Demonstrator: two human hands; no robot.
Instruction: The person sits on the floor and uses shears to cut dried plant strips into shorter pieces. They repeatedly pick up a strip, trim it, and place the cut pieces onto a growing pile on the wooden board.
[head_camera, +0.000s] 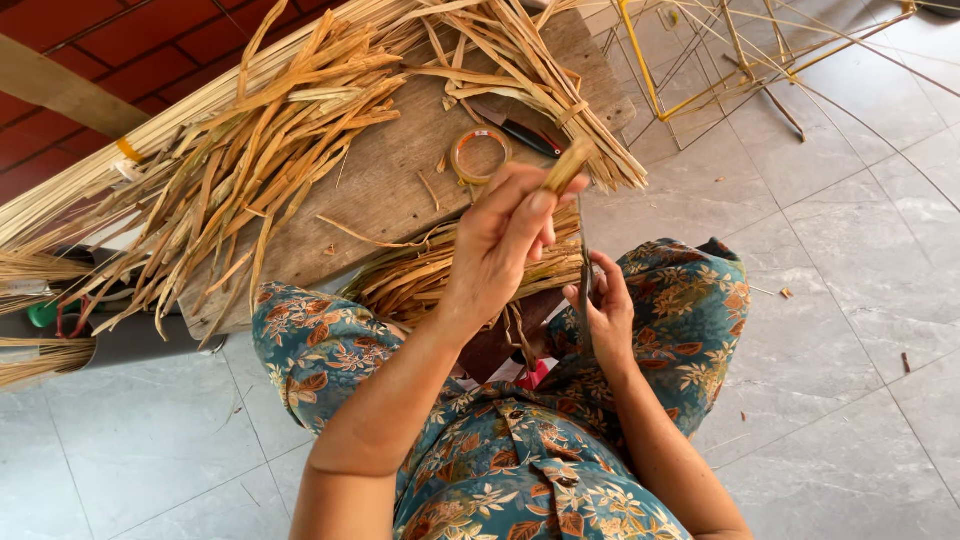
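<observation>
My left hand (505, 235) is raised and pinches the top end of a thin bamboo strip (568, 165) between thumb and fingers. My right hand (605, 310) sits lower, near my knee, gripping a dark narrow blade (583, 260) that stands upright against the strip. A bundle of tan strips (420, 275) lies across my lap under the left hand. I wear floral teal clothing.
A worn wooden board (400, 180) carries a heap of dried split strips (250, 150), a roll of tape (480, 155) and a dark-handled tool (520, 132). A yellow wire frame (700, 60) stands at upper right on grey floor tiles. Red tiles lie at upper left.
</observation>
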